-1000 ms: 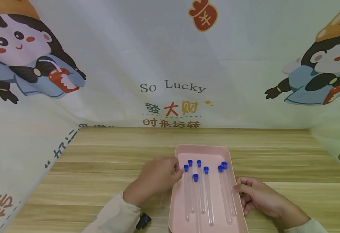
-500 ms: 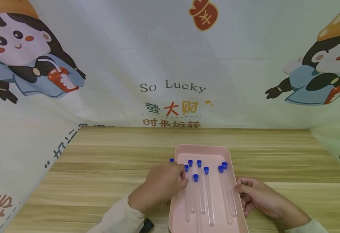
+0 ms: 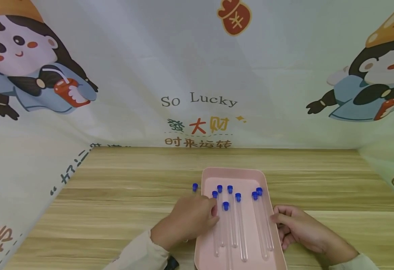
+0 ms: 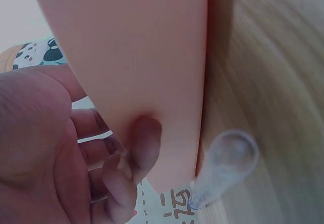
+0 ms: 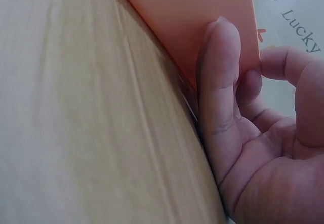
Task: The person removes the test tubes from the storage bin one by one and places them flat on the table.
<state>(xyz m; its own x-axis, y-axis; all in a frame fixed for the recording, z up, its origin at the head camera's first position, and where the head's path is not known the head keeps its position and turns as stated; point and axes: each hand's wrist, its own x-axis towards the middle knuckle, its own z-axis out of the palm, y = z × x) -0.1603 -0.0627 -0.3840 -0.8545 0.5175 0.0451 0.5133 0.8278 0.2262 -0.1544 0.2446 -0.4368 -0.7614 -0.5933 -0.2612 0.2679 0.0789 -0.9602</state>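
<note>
Pink tray (image 3: pixel 234 172) between left hand (image 3: pixel 191 217) and right hand (image 3: pixel 300 227), both pinched tight round its walls! Clear tube (image 4: pixel 228 158) beside left hand: left wrist shows body, head mainly blue cap (image 3: pixel 195 186).

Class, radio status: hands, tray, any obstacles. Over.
Left hand, right hand gripping pink tray at opposite sides. Seven capped tubes inside. Another tube outside left, possibly in the way.

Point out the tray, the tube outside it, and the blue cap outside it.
Tray (image 3: pixel 250 229): head view, bare floor between tubes.
Tube (image 4: pixel 229 156): left wrist view, clear wall near its rounded end.
Blue cap (image 3: pixel 195 186): head view, its top.
</note>
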